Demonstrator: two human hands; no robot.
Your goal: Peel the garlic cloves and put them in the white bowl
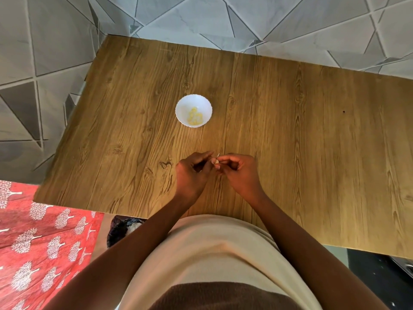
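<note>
A small white bowl with a scalloped rim stands on the wooden table, holding several peeled yellowish garlic cloves. Nearer to me, above the table's front half, my left hand and my right hand meet fingertip to fingertip. Between them sits a pale garlic clove, pinched by both hands, with a thin sliver of skin sticking up from it. Most of the clove is hidden by my fingers.
The table's left edge and front edge are close. A red cloth with white tree prints lies to the lower left, and a dark bag sits below the table's front edge. Grey patterned floor tiles surround the table.
</note>
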